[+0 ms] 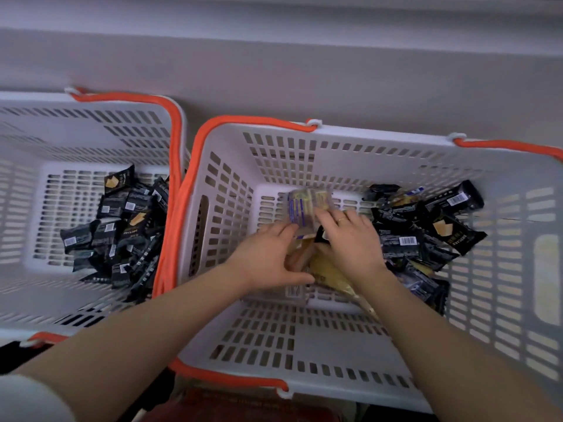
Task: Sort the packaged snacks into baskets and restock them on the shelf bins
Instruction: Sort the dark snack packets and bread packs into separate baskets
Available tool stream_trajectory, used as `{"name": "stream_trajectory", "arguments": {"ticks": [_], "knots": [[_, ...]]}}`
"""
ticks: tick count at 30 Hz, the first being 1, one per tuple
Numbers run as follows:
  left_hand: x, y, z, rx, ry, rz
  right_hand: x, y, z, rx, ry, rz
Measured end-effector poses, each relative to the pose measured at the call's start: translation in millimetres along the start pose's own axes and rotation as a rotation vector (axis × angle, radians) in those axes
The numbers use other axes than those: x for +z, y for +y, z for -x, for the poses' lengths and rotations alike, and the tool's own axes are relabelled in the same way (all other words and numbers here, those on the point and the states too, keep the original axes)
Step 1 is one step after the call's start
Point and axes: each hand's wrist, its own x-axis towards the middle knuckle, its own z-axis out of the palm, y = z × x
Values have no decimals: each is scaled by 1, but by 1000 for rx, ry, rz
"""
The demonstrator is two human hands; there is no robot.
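Left hand [268, 257]: flat, fingers spread, pressing yellow packets [327, 271] at basket centre.
Right hand [350, 239]: fingers pinching clear packet [307, 208] at 12 o'clock.
Black packets [426, 233]: heaped at 3 o'clock in right basket [304, 336]; more in left basket [61, 141].
Risk: slick wrap may slip, remixing the sorts.

Baskets: the left basket [91, 138] and right basket [304, 330] look like pale moulded plastic, smooth, slotted walls, matt.
Handles [176, 141]: orange plastic, smooth with a slight sheen.
Black snack packs [122, 226]: thin plastic film, glossy and crinkled, with white printed labels.
Clear pack [304, 208]: see-through plastic wrap, shiny, blurred.
Yellow packs [326, 269]: film-like, faintly glossy.
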Motion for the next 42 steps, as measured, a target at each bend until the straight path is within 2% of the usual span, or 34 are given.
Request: {"name": "stream_trajectory", "arguments": {"ticks": [6, 9, 11, 12, 14, 18, 20, 23, 27, 29, 31, 33, 34, 36, 39, 41, 42], "knots": [[18, 6, -17, -97, 105, -222, -7, -18, -12, 70, 76, -236], [13, -2, -30, -82, 121, -336, -3, -8, 3, 274, 143, -437], [5, -11, -35, -107, 127, -373, 2, 1, 18, 465, 94, -601], [1, -17, -36, -125, 138, -378, 4, 5, 24, 561, -8, -699], [-7, -27, -38, -166, 157, -397, 12, 5, 33, 681, -314, -881], [-14, -40, -43, -224, 170, -410, 29, -18, 36, 679, -865, -990], [-12, -39, -43, -213, 185, -428, 41, -32, 37, 742, -959, -1015], [-12, -32, -36, -78, 297, -513, 54, -45, 39, 819, -891, -1087], [-15, -16, -19, 313, 498, -646, 55, -51, 37, 924, -836, -1243], [-9, -10, -8, 401, 455, -563, 49, -53, 33, 956, -784, -1314], [2, -9, 6, 293, 219, -351, 40, -53, 27, 1004, -744, -1375], [19, -19, 15, 72, -56, -298, 29, -50, 20, 1083, -762, -1525], [26, -24, 18, 11, -126, -301, 23, -47, 17, 1102, -769, -1624], [32, -25, 17, -47, -113, -275, 13, -42, 11, 1101, -733, -1813], [27, -21, 1, -109, 72, -216, 0, -36, 5, 1023, -599, -1974], [19, -25, -10, -164, 141, -197, -6, -29, 4, 922, -491, -1881], [14, -27, -15, -190, 155, -187, -9, -25, 6, 845, -448, -1728]]}}
